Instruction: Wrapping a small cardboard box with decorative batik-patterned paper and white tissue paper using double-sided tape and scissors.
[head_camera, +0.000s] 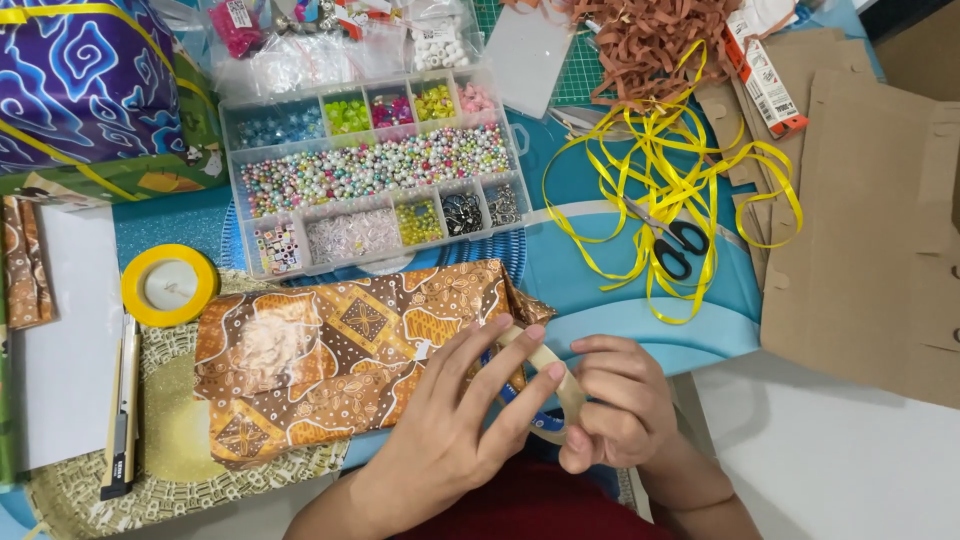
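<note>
Both hands — left hand (455, 420), right hand (620, 405) — grip tape roll (560, 385).

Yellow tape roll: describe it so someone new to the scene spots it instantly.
Start at the clear plastic bead organiser box at top centre. Go to its lower left corner, then just left and down: the yellow tape roll lies flat beside the brown batik-wrapped parcel. It is the only solid yellow ring with a white core; the loose yellow ribbon lies tangled at right.

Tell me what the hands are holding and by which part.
Both hands hold a beige tape roll by its ring: left hand fingers across the top and outer face, right hand pinching the lower rim. It sits beside the wrapped box.
</note>
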